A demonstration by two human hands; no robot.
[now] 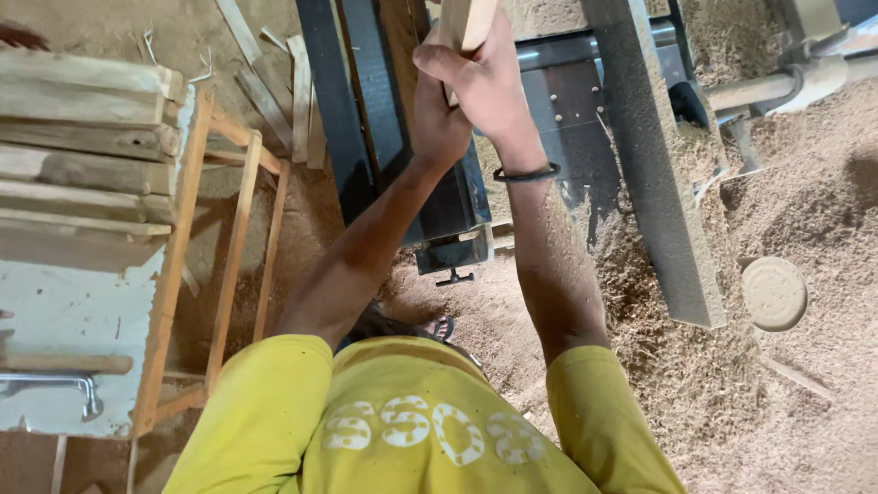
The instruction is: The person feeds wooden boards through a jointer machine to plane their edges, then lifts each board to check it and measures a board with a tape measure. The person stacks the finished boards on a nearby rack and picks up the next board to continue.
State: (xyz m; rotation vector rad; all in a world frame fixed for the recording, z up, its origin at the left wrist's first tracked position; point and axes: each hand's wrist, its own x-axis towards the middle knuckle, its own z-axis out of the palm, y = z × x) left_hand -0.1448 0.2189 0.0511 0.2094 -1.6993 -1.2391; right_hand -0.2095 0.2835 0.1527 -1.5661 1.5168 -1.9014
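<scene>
At nine o'clock, a stack of rough planks (87, 151) lies on a white surface (64, 320) braced by a light wooden frame (174, 274); a metal bar (55, 384) rests at its lower edge. Toward eleven o'clock, loose offcuts (293, 101) lie scattered on the sawdust floor (713, 393).

At twelve o'clock, both arms reach up and forward from a yellow shirt (412, 430). The left hand (437, 123) sits just below and behind the right one, against the same wooden piece; its fingers are hidden, so whether it grips or only steadies cannot be told. The right hand (480, 78), a black band (526, 173) on its wrist, is wrapped closed around a pale wooden piece (466, 20), which runs out of frame at the top edge. The piece is held above the dark metal machine (439, 183).

From one to three o'clock, a grey beam (654, 165) slants across the machine, with heaped sawdust beyond and a round disc (774, 293) lying on it.

Judged step: the piece is being presented or guided at the machine. The next move calls for a firm two-hand hold and fingers kept clear of the machine's working parts.
</scene>
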